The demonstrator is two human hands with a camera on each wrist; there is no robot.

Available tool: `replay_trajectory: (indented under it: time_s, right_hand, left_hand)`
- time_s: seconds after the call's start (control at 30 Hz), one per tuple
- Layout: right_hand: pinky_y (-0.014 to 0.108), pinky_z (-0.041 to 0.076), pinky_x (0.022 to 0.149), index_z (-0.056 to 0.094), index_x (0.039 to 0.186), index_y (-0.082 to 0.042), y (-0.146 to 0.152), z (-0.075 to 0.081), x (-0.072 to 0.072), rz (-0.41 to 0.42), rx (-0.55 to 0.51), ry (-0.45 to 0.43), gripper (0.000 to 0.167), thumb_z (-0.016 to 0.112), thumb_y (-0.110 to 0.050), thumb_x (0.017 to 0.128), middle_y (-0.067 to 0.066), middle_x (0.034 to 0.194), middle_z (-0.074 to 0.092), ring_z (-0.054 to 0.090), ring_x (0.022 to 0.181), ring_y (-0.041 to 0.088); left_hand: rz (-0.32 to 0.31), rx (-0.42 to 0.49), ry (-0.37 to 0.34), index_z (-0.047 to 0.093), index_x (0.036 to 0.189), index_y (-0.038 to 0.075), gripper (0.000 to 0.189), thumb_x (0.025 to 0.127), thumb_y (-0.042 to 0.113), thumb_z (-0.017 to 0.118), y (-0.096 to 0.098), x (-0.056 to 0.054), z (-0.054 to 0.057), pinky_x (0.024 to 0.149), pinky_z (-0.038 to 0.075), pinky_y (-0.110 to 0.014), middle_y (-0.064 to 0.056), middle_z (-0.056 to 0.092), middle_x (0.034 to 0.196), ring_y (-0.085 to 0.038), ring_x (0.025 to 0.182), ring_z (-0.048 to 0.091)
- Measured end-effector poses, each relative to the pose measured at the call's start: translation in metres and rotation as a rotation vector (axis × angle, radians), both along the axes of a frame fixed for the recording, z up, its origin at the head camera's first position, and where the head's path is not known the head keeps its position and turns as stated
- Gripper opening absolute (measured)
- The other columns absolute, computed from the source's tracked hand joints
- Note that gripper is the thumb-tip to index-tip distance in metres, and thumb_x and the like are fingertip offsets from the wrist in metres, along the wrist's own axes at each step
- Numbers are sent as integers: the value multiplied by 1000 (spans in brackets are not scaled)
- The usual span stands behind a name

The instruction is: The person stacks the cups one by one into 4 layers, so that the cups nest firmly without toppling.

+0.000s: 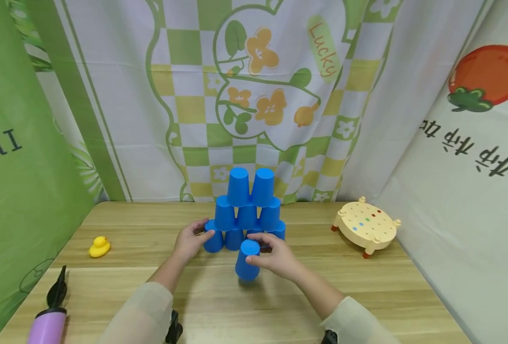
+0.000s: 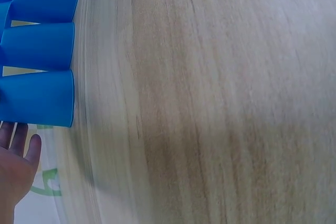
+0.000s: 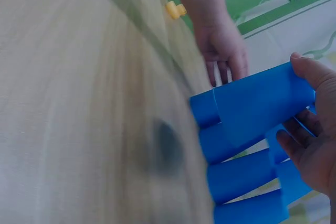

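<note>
A stack of upside-down blue cups (image 1: 247,217) stands in front of the curtain: several in the bottom row, three above, two on top. My right hand (image 1: 280,258) grips one more blue cup (image 1: 247,267) between thumb and fingers, mouth down. That cup is in front of the bottom row and partly covers it; in the right wrist view its shadow falls on the table. At the bottom-left end cup (image 1: 213,242) is my left hand (image 1: 189,242), fingertips right at its side. The left wrist view shows the fingers of this hand (image 2: 18,166) extended.
On the wooden table (image 1: 211,306) a yellow rubber duck (image 1: 100,247) sits at the left. A purple hand pump (image 1: 47,327) with a black nozzle lies at the front left. A cream round pegged board on short legs (image 1: 365,227) stands at the right. Curtains (image 1: 125,119) enclose the table.
</note>
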State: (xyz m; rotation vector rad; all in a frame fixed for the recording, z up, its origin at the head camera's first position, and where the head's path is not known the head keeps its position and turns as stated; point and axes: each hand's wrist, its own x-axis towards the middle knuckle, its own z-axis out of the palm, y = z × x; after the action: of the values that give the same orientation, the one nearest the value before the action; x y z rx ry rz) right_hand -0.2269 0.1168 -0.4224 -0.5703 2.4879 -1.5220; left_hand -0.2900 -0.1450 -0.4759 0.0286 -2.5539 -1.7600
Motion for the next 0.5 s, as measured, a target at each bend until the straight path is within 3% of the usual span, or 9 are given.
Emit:
replay_trajectory:
  time_s: [0.5]
  right_hand:
    - [45, 52, 98, 54, 138, -6, 17, 100, -10, 6, 34, 101, 55, 73, -22, 89, 15, 134, 59, 59, 116, 31]
  left_hand:
    - [-5, 24, 17, 53, 136, -4, 51, 92, 16, 68, 1, 0, -1, 105, 46, -53, -28, 57, 134, -43, 127, 54]
